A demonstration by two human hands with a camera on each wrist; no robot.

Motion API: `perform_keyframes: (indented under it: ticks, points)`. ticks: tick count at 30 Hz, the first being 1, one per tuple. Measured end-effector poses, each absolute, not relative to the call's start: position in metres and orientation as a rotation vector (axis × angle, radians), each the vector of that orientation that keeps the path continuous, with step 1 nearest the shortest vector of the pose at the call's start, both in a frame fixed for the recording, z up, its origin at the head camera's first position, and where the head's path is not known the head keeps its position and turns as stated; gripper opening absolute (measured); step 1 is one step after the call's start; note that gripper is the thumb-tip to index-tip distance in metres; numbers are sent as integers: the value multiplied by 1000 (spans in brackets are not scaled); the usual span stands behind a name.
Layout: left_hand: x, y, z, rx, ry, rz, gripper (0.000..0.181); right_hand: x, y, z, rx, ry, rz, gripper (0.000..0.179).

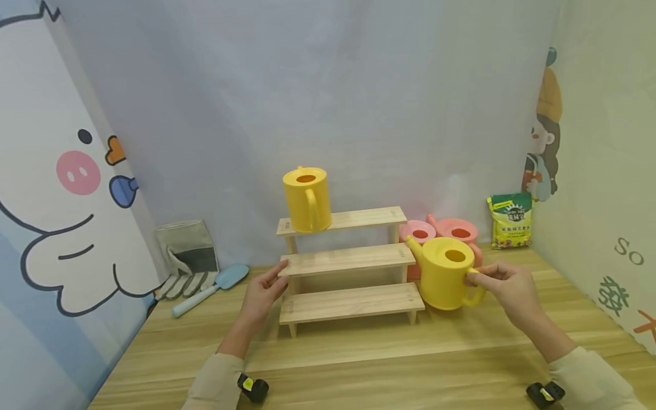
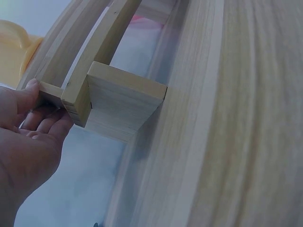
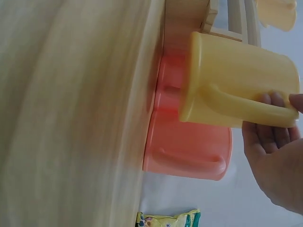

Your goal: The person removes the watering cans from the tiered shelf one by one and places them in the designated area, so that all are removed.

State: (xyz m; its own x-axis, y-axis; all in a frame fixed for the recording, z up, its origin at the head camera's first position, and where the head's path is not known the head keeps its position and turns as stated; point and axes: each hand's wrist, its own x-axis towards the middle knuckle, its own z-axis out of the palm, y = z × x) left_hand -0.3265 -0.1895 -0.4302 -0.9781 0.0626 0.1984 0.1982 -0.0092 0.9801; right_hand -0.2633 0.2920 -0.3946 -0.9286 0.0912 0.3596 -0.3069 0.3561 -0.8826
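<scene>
My right hand [image 1: 509,287] grips the handle of a yellow watering can [image 1: 445,279], which hangs above the table in the right wrist view. Its spout points left toward a three-step wooden stand [image 1: 353,302]. My left hand [image 1: 262,293] holds the left end of the stand's middle step, thumb above and fingers curled beneath in the left wrist view. A second yellow watering can [image 1: 299,202] stands on the top step at its left, handle facing me. Behind the held can are a pink watering can [image 1: 411,229] and a coral one [image 1: 456,225], partly hidden.
A green and yellow packet [image 1: 511,222] stands at the back right. Left of the stand lie a light blue trowel [image 1: 230,277] and a pair of grey gloves [image 1: 187,250]. Fabric walls enclose the wooden table [image 1: 359,364] at the back and sides.
</scene>
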Motion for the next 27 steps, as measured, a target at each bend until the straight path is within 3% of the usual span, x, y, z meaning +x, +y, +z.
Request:
perform_keyframes:
  ticks: [10,27]
  points:
    - [-327,-191,-431,-281,-2134,-2140,47,-267,301,-389,216,-2286,1946,10]
    - [-328,-191,-431,-283,-2144,-2152,47,-269,316,-389,262,-2501,1922,18]
